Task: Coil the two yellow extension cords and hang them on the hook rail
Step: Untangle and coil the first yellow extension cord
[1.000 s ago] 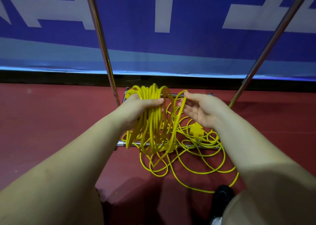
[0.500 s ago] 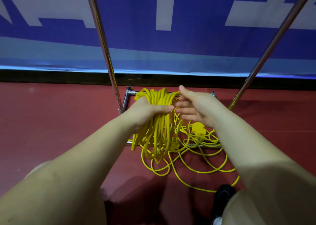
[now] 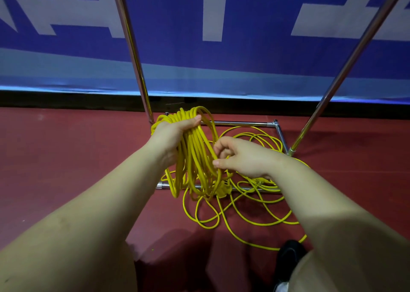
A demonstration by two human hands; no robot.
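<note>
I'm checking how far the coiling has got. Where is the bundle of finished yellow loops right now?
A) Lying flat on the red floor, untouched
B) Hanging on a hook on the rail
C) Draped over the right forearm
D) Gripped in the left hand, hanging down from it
D: the left hand is closed around the top of the coiled loops, which hang from it above the loose cord on the floor.
</note>
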